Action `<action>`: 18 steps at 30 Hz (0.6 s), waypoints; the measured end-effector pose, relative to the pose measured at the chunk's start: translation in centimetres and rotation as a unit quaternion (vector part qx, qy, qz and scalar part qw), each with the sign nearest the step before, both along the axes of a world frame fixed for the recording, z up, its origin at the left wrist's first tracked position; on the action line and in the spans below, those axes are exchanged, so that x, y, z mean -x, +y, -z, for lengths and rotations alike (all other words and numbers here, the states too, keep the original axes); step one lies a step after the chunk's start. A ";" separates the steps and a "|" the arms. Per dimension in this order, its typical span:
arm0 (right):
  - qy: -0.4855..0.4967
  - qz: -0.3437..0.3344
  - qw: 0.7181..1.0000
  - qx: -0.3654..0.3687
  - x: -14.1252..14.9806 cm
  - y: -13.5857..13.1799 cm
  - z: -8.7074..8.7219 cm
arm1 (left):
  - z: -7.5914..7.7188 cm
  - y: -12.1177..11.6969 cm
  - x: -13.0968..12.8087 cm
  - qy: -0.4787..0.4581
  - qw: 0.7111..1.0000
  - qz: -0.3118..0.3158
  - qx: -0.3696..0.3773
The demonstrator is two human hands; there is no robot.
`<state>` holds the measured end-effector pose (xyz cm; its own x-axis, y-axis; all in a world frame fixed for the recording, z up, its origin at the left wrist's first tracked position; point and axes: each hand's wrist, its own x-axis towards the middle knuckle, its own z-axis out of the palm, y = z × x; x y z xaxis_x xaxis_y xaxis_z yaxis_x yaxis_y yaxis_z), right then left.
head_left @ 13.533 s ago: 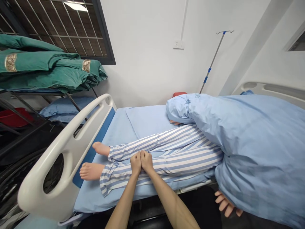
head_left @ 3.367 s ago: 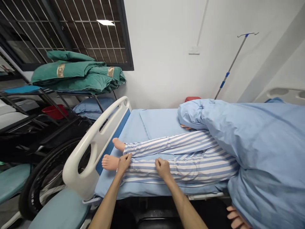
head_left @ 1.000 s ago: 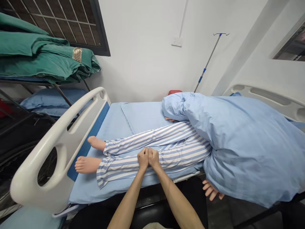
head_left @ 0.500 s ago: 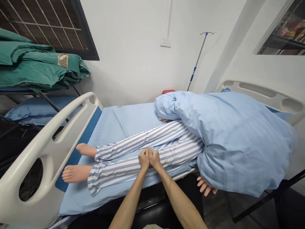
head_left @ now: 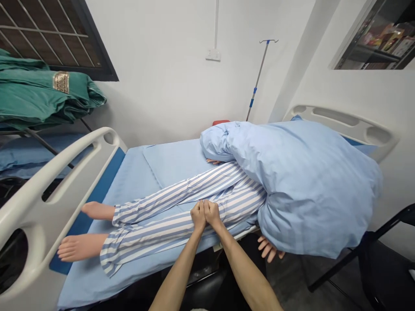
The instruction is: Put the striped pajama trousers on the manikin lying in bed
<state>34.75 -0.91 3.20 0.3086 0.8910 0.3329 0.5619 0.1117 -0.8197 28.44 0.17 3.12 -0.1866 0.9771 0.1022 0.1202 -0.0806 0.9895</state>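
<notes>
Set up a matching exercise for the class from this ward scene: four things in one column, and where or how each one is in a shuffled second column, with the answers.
Things:
1. the person's hands
2. the blue quilt
3. the folded green blankets
4. the drip stand

Places:
A. on a metal rack
B. pressed together on the striped trouser leg
C. upright against the wall
D. covering the top half of the lying figure

Pairs: 1-B, 2-D, 3-A, 4-C

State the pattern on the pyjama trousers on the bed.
The pyjama trousers show blue and white lengthwise stripes, best seen in the head view.
</notes>
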 end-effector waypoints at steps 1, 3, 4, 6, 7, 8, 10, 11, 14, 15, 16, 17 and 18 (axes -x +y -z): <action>-0.003 0.004 1.000 0.006 -0.5 -0.1 0.3 | 0.3 -0.1 -0.5 0.004 1.000 0.001 0.004; -0.002 0.006 1.000 -0.002 -1.4 -0.1 -0.2 | -0.2 0.0 -1.4 0.000 1.000 0.008 -0.007; 0.001 0.006 1.000 -0.015 -1.9 0.0 -0.9 | -0.8 0.2 -2.0 -0.008 1.000 0.011 -0.018; 0.013 0.004 0.999 -0.050 -2.9 0.2 -2.6 | -2.4 0.5 -3.1 -0.024 0.998 0.021 -0.045; 0.020 0.005 0.997 -0.068 -3.5 0.3 -3.3 | -3.0 0.6 -3.6 -0.029 0.998 0.024 -0.056; 0.025 0.007 0.996 -0.082 -3.9 0.3 -3.7 | -3.4 0.6 -4.2 -0.031 0.997 0.027 -0.063; 0.031 0.015 0.995 -0.089 -4.8 0.2 -3.6 | -3.3 0.6 -5.1 -0.025 0.997 0.034 -0.060; 0.030 0.024 0.996 -0.081 -5.2 0.0 -3.0 | -2.8 0.5 -5.5 -0.016 0.998 0.037 -0.049; 0.016 0.062 0.998 -0.028 -5.8 -0.3 -0.6 | -0.7 0.2 -6.2 0.029 0.998 0.055 -0.002; 0.010 0.070 0.997 -0.013 -6.0 -0.4 0.0 | -0.1 0.2 -6.3 0.035 0.998 0.059 0.006; 0.006 0.073 0.997 -0.005 -6.1 -0.4 0.3 | 0.2 0.2 -6.4 0.034 0.997 0.062 0.008; 0.001 0.069 0.998 -0.005 -6.2 -0.3 0.2 | 0.2 0.3 -6.5 0.027 0.998 0.062 0.004; -0.002 0.061 0.998 -0.014 -6.4 -0.2 -0.1 | 0.0 0.5 -6.7 0.016 0.998 0.062 -0.004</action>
